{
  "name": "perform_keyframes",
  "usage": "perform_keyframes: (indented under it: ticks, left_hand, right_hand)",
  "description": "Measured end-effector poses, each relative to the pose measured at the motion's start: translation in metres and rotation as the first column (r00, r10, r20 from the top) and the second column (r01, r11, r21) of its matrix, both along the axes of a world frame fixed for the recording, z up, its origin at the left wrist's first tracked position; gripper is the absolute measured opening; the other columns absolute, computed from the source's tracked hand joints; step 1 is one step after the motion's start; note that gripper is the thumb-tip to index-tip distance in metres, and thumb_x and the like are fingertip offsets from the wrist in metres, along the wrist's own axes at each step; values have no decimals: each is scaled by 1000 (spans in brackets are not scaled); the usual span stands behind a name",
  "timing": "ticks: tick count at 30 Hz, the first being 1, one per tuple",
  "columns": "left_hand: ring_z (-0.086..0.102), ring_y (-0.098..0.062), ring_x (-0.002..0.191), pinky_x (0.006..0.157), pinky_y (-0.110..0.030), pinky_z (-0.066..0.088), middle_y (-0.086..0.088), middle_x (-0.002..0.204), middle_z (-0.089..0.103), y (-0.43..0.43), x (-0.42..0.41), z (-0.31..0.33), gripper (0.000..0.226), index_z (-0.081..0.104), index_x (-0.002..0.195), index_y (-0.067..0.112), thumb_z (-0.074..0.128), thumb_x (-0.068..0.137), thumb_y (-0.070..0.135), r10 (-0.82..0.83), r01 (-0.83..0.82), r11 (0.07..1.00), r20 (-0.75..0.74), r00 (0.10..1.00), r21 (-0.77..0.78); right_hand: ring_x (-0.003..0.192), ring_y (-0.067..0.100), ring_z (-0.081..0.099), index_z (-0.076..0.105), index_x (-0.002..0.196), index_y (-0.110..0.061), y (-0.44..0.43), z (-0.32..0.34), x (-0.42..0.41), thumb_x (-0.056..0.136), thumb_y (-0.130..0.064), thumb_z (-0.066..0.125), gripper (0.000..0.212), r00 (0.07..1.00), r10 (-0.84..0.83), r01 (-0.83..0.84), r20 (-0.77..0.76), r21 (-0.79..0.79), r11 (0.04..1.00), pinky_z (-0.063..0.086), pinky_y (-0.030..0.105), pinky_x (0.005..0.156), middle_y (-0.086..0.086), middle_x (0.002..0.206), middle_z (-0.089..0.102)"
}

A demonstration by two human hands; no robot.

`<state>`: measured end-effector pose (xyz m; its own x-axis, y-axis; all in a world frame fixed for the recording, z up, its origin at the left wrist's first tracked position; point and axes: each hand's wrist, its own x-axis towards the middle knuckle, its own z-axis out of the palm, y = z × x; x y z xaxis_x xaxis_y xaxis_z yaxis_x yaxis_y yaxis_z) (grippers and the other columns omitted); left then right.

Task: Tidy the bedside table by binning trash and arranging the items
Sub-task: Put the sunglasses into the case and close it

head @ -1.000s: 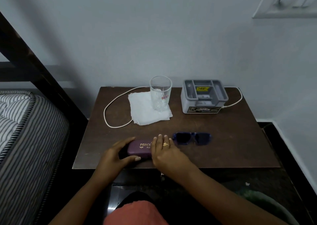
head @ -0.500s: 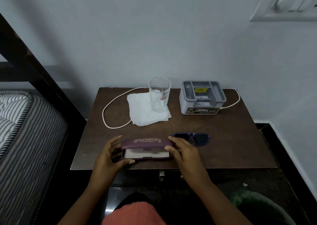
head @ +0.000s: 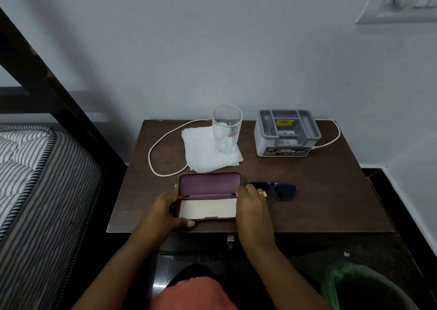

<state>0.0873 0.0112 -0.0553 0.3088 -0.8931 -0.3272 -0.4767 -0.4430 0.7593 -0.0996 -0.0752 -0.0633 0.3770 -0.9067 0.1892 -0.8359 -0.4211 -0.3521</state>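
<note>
Both your hands grip the open purple hard-shell spectacle case (head: 209, 196) at the brown wooden table's (head: 331, 203) front edge: left hand (head: 166, 211) clasps its left end, right hand (head: 250, 197) its right, blue sunglasses (head: 281, 190) just beside.

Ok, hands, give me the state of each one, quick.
Left hand: gripping the left end of the open purple glasses case.
Right hand: on the case's right end, steadying it; whether it grips cannot be told.
</note>
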Motion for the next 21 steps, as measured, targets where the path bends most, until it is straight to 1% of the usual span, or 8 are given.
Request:
perform_keyframes:
  ticks: [3, 6, 9, 11, 14, 16, 18, 21]
  left_hand:
    - [68, -10, 93, 86, -37, 55, 3, 110, 69, -2, 2, 3, 86, 59, 121, 27, 80, 40, 46, -18, 20, 999, -53, 998, 30]
    - [67, -10, 93, 85, -30, 55, 0, 118, 63, 3, 1, 4, 96, 53, 129, 29, 82, 40, 49, 39, -37, 999, -44, 998, 37]
    - [61, -11, 90, 74, -17, 48, -6, 130, 52, 9, -9, 13, 110, 33, 144, 10, 90, 51, 26, 175, -170, 983, -63, 983, 73]
    - [56, -12, 84, 68, -18, 41, -10, 126, 49, 13, -23, 24, 106, 27, 146, 7, 88, 58, 14, 290, -289, 956, -6, 957, 51]
    - [51, -5, 69, 61, -16, 39, 5, 97, 52, 13, -60, 45, 74, 43, 138, 16, 78, 73, 12, 377, -367, 915, 31, 926, -167]
    - [57, -3, 74, 72, -13, 46, 13, 101, 52, 1, -91, 53, 48, 53, 125, 26, 67, 82, 9, 305, -317, 913, -89, 948, -256]
    - [61, -6, 82, 73, -19, 53, 3, 115, 57, -19, -121, 55, 41, 50, 120, 32, 56, 90, 6, 207, -252, 943, -212, 955, -217]
    - [60, -5, 71, 45, -12, 45, -7, 129, 52, -59, -147, 49, 48, 37, 139, 24, 41, 96, 4, 219, -245, 969, -357, 908, -30]
  right_hand:
    - [69, 28, 61, 66, 83, -3, -1, 1, 1, 47, 25, 71, 46, 1000, 19, -18, -9, 50, 999, 43, 27, 44, 11, 83, 64]
    - [74, 24, 56, 60, 106, -8, 1, 0, -1, 67, 20, 61, 48, 999, 24, -27, 41, 73, 997, 40, 29, 49, 11, 90, 58]
    - [75, 20, 52, 53, 112, -15, 0, 8, -7, 83, 7, 54, 36, 996, -4, 0, 94, 37, 999, 40, 29, 54, 7, 92, 53]
    - [77, 20, 52, 57, 102, -13, -2, 16, -14, 92, -5, 49, 15, 961, -94, 71, 261, 96, 993, 40, 30, 62, 5, 93, 55]
    - [80, 24, 56, 62, 86, -10, -10, 25, -38, 92, -13, 53, 12, 752, -356, 292, 555, 204, 934, 40, 31, 69, 8, 90, 61]
    - [87, 24, 59, 63, 90, -12, -16, 26, -56, 91, -14, 55, 9, 579, -528, 402, 621, 346, 848, 40, 28, 74, 9, 95, 63]
    - [97, 23, 59, 63, 105, -10, -22, 23, -69, 93, -16, 53, 17, 439, -661, 427, 608, 506, 749, 41, 28, 80, 11, 108, 63]
    - [115, 25, 53, 52, 129, -10, -26, 19, -78, 96, -18, 48, 34, 416, -741, 399, 528, 626, 670, 39, 29, 90, 10, 129, 55]
